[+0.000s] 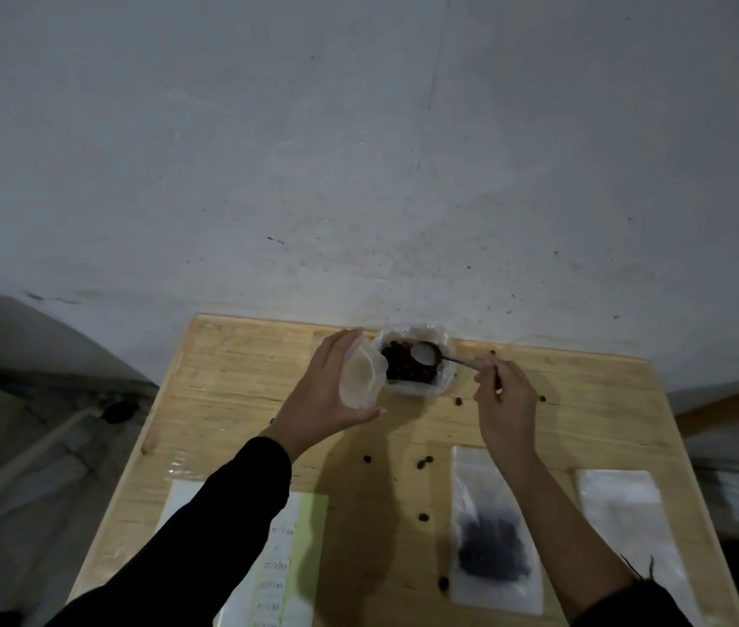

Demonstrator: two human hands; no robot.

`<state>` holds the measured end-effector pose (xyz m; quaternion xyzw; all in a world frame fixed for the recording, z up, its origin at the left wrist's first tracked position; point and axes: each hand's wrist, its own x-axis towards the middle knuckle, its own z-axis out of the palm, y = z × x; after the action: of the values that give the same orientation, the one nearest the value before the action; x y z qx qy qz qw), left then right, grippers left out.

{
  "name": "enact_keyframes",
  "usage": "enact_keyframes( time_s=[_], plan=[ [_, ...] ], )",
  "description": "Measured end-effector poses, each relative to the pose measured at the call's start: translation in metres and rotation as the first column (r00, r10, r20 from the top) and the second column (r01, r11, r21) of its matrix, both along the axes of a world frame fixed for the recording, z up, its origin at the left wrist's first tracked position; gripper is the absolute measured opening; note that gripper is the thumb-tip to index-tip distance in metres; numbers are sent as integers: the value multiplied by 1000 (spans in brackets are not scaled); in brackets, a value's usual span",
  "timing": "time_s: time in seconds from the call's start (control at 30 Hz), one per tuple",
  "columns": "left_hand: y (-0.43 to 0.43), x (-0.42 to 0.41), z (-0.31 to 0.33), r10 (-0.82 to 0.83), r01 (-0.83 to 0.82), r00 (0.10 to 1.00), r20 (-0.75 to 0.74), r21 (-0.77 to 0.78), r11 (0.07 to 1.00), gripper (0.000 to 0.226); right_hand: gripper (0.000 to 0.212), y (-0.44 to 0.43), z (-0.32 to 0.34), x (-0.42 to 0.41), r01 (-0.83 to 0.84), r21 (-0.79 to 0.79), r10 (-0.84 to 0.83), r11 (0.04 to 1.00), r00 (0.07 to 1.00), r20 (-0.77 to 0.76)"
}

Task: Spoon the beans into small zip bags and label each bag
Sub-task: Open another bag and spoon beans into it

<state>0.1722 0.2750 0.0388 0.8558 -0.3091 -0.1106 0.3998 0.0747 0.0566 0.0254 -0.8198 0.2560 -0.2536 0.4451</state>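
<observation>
Against grey wall (358,151), wooden table (231,382), scattered beans (424,462)

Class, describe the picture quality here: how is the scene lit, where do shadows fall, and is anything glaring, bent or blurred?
Head view: dim overall, with a grey wall filling the upper half; a dark arm shadow lies on the table below the left hand; the spoon bowl glints pale over the beans; the wide lens bows the table edges outward; the writing on the label sheet is too soft to read.

1. The left hand (320,391) holds an open zip bag (360,377) beside the bean tub (412,366).
2. The right hand (505,400) holds a spoon (426,353) over the beans (403,366).
3. A filled bag (492,536) lies on the wooden table (245,377).
</observation>
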Motion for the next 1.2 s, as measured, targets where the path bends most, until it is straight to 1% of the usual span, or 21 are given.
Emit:
enact_keyframes(
  time_s=[0.07, 0.13, 0.17, 0.23, 0.33, 0.4, 0.43, 0.57, 0.67, 0.8, 0.87, 0.93, 1.0, 1.07, 1.13, 1.2],
  plan=[
    [0, 0, -1, -2, 2, 1000, 1, 9, 1000, 100, 30, 2, -4, 0, 9, 52, -6, 999, 999, -43],
    [-1, -1, -2, -7, 7, 1000, 1, 12, 1000, 99, 25, 8, -6, 4, 44, 203, -23, 978, 994, -105],
    [-1, -2, -2, -8, 8, 1000, -3, 13, 1000, 99, 25, 13, -7, 6, 67, 298, -27, 952, 990, -135],
    [0, -2, -1, -4, 4, 1000, -6, 16, 1000, 99, 25, 21, -7, 11, 106, 478, -24, 872, 984, -176],
    [1, -3, 1, 5, -5, 1000, 12, 32, 999, 99, 24, 29, -9, 21, 178, 694, -51, 698, 978, -200],
    [1, -4, 1, 4, -5, 1000, 23, 37, 999, 100, 26, 32, -10, 27, 237, 761, -91, 604, 969, -230],
    [1, -5, 1, 1, -2, 1000, 26, 37, 999, 100, 28, 33, -10, 30, 259, 773, -105, 580, 964, -244],
    [2, -5, 1, 6, -7, 999, 34, 38, 999, 100, 32, 32, -6, 34, 326, 781, -200, 532, 945, -257],
    [2, -4, 1, 18, -21, 998, 65, 47, 999, 99, 32, 23, -3, 26, 348, 754, -243, 557, 937, -252],
    [-3, -2, 0, 28, -42, 989, 143, 98, 994, 95, 27, 4, 5, 8, 359, 744, -291, 563, 929, -227],
    [-8, -1, -1, 40, -69, 979, 198, 138, 988, 94, 27, -4, 16, 0, 348, 727, -301, 592, 932, -202],
    [-16, 1, -2, 51, -89, 977, 209, 179, 980, 95, 27, -9, 29, -7, 301, 704, -291, 644, 947, -139],
    [-23, 2, -4, 60, -104, 979, 195, 223, 969, 98, 29, -11, 44, -13, 218, 655, -246, 723, 968, -50],
    [-30, 2, -5, 48, -97, 976, 211, 230, 968, 97, 31, -10, 57, -17, 122, 578, -163, 807, 986, 19],
    [-38, 0, -5, 16, -67, 973, 231, 211, 975, 95, 33, -6, 67, -18, 18, 457, -40, 889, 998, 38],
    [-45, -4, -3, -16, -30, 975, 220, 203, 979, 93, 31, 0, 72, -18, -80, 326, 68, 942, 997, 46]
  ],
)
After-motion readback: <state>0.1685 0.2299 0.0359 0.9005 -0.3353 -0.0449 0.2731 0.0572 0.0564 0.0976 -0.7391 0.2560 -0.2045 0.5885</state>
